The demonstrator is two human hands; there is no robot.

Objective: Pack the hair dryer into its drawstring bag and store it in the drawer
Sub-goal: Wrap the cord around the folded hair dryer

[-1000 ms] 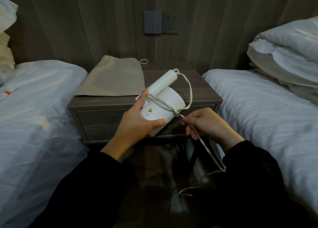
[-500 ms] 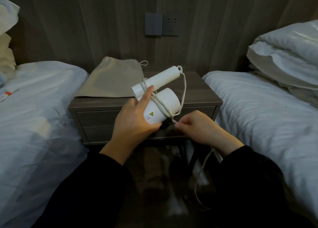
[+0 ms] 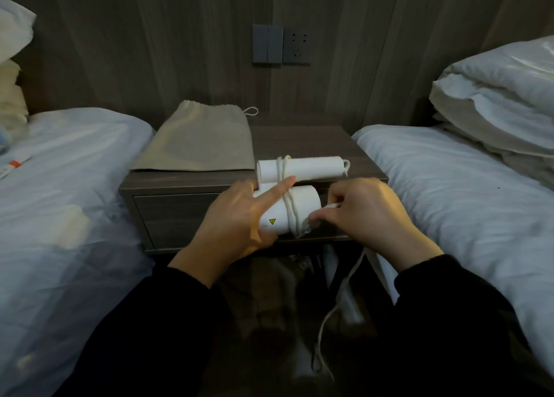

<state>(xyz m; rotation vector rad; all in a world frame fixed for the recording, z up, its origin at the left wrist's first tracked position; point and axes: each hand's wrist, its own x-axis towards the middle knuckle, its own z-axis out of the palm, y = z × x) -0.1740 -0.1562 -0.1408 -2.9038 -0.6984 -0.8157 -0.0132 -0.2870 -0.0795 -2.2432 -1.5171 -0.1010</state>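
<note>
A white folded hair dryer [image 3: 302,168] is held level in front of the nightstand [image 3: 353,144], its handle lying above its barrel. My left hand [image 3: 236,222] grips the barrel from the left, index finger stretched over the white cord [image 3: 289,207] wound around both parts. My right hand [image 3: 365,213] pinches the cord at the barrel's right end; the loose cord hangs down toward the floor. The beige drawstring bag [image 3: 198,143] lies flat on the nightstand's left half. Beneath the top, the drawer [image 3: 168,213] is closed.
White beds flank the nightstand on the left [image 3: 66,204] and right [image 3: 467,204]. Folded white bedding [image 3: 497,94] is piled at the right bed's head. A switch and socket plate [image 3: 280,48] sits on the wooden wall. Dark floor lies between my arms.
The dryer has been turned from tilted to level, its handle now pointing right. My right hand rose to the barrel's end, and more cord is wrapped around the dryer.
</note>
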